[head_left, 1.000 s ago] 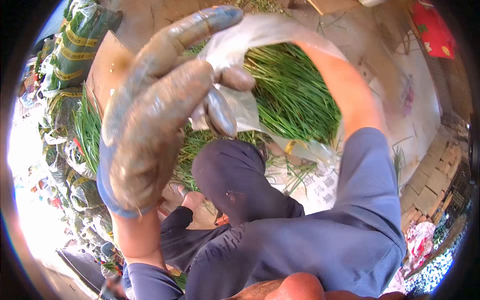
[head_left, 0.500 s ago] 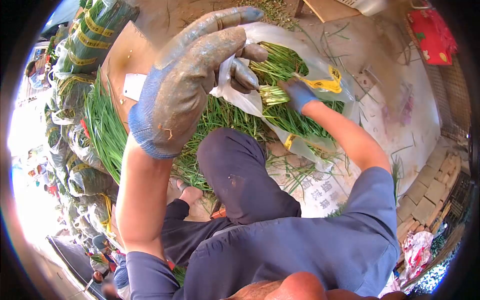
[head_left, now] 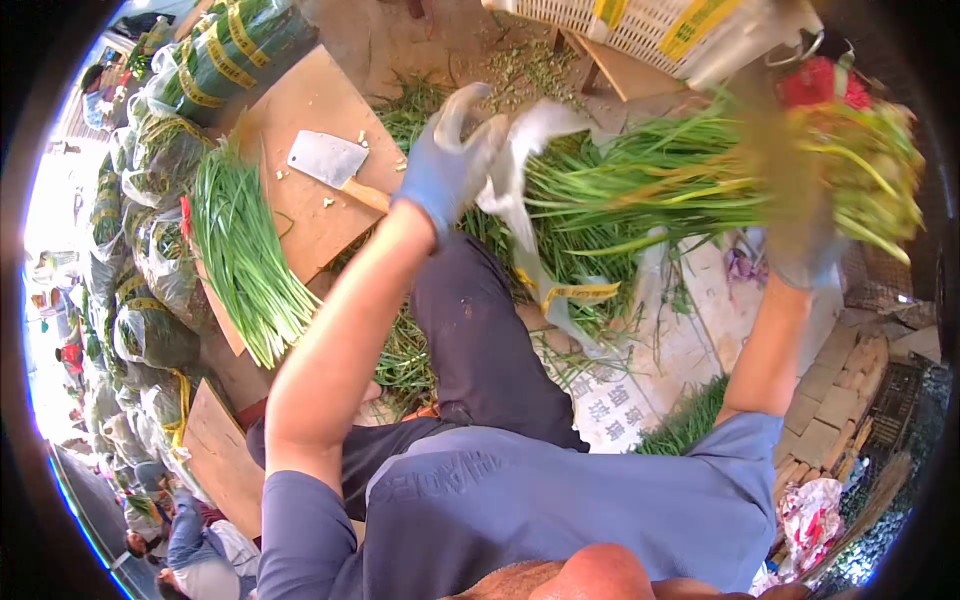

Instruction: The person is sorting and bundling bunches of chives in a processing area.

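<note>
My left hand, in a dirty blue-grey glove, pinches the rim of a clear plastic bag over my knee. My gloved right hand, partly blurred, is stretched out to the right and grips a bunch of chives. Its pale stem ends point right, and its green leaf tips trail left over the bag's mouth. More cut greens lie in and below the bag. A cleaver with a wooden handle rests on a wooden board, beside a second chive bundle.
Bagged bundles of greens with yellow tape are stacked along the left. A white plastic crate stands at the top. Bricks are laid at the right. Other people are at the lower left.
My right hand has pulled the chive bunch out of the bag and swung it right. My left hand has moved lower and farther forward with the bag's rim. The view has shifted, showing the cleaver.
</note>
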`<state>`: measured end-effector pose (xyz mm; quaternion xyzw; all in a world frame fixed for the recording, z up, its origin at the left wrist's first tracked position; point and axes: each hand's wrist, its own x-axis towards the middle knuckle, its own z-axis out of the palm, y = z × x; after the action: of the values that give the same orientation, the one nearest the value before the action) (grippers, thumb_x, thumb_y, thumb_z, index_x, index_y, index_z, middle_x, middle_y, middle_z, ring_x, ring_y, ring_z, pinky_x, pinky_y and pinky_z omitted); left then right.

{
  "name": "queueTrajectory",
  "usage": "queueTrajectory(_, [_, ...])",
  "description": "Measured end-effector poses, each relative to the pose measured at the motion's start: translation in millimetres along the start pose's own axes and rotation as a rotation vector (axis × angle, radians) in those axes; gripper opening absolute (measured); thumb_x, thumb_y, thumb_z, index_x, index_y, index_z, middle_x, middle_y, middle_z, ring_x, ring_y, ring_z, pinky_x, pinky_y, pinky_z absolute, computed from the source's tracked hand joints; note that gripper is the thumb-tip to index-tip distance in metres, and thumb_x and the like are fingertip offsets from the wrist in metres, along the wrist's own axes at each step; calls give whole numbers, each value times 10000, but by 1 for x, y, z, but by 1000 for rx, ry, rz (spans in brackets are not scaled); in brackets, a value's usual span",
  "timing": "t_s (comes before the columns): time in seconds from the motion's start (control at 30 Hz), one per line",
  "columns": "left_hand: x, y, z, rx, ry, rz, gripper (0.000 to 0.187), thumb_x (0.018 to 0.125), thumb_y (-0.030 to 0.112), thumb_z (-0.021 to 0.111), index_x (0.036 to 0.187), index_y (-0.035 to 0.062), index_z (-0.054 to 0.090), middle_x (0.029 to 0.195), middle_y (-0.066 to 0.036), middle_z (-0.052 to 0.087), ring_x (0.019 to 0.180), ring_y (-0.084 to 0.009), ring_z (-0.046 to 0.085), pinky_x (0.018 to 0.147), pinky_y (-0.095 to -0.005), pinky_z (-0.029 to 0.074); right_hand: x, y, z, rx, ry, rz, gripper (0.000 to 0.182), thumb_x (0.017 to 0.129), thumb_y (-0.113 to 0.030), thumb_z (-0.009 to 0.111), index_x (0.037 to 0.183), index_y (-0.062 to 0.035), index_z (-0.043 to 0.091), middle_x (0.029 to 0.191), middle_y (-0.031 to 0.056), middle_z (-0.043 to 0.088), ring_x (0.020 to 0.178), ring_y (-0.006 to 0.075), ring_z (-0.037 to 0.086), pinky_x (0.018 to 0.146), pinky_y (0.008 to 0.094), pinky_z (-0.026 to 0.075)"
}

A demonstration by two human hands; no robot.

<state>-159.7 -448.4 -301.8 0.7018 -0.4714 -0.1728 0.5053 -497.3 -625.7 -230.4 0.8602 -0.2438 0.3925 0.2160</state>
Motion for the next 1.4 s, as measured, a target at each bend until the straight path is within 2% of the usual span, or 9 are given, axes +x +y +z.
queueTrajectory(0.07, [-45, 35, -7, 183, 213, 151, 360, 966, 242, 585, 1241, 9, 583, 1142, -114, 653, 1052, -208, 616, 928, -327, 480, 11, -6, -38, -42, 112, 41, 553, 828, -322, 755, 1269, -38, 576, 1241, 162, 619, 1131, 345, 599, 970, 441, 470])
queueTrajectory(0.23, [-153, 113, -9, -941, -936, -561, 693, 952, 587, 498, 1375, 38, 482, 1276, -200, 598, 1198, -272, 578, 1016, -386, 458, 38, -82, -80, 61, 312, 250, 480, 939, -345, 588, 1296, -26, 551, 1305, 172, 588, 1198, 362, 560, 1025, 476, 449])
queueTrajectory(0.57, [-137, 113, -33, -1982, -210, -237, 933, 802, 783, 504, 1436, 103, 424, 1398, -184, 505, 1239, -398, 512, 1038, -593, 411, -10, -335, -77, 1511, 763, 813, 681, 937, -412, 605, 1443, -23, 369, 1450, 154, 456, 1279, 289, 502, 1061, 454, 429])
queueTrajectory(0.83, [-123, 30, -129, -1800, -115, -206, 461, 930, 464, 586, 1142, 57, 632, 982, -119, 697, 788, -262, 697, 700, -421, 605, -36, -330, -84, 1920, -815, 699, 589, 894, -151, 643, 1439, -136, 419, 1497, 150, 392, 1357, 301, 419, 1133, 448, 315])
queueTrajectory(0.9, [-129, 30, -150, -1705, -114, -186, 423, 924, 426, 609, 1138, 62, 633, 980, -126, 692, 804, -263, 697, 693, -417, 606, -33, -272, -77, 956, -627, -598, 620, 838, -133, 684, 1412, -111, 450, 1425, 182, 460, 1296, 302, 470, 1079, 400, 388])
queueTrajectory(1.07, [-136, 17, -168, -1429, -103, -269, 436, 908, 420, 621, 1150, 57, 627, 993, -158, 689, 775, -281, 700, 684, -437, 610, -19, -214, -34, 900, -606, 187, 636, 789, -266, 753, 1353, -101, 509, 1339, 200, 520, 1285, 372, 458, 1041, 462, 397])
queueTrajectory(1.23, [-133, -1, -155, -1647, -127, -195, 449, 969, 386, 525, 1228, 26, 594, 1033, -174, 692, 787, -280, 699, 695, -495, 611, -37, -245, 29, 375, -671, -278, 714, 768, -501, 731, 1317, -84, 545, 1374, 175, 528, 1300, 386, 464, 1080, 460, 374])
queueTrajectory(1.33, [-128, -8, -157, -1591, -140, -150, 459, 963, 386, 536, 1251, 32, 584, 1010, -164, 693, 789, -285, 696, 692, -472, 607, -14, -258, 53, 442, -1311, -438, 549, 831, -438, 718, 1212, -58, 609, 1063, 170, 671, 1016, 329, 654, 852, 463, 516])
queueTrajectory(1.4, [-131, -5, -159, -1619, -42, -138, 462, 961, 391, 535, 1252, 35, 586, 1003, -157, 695, 783, -290, 696, 683, -466, 605, 7, -251, 61, 666, -1364, -98, 427, 842, -357, 686, 1144, -56, 647, 1098, 149, 692, 939, 324, 669, 830, 425, 531])
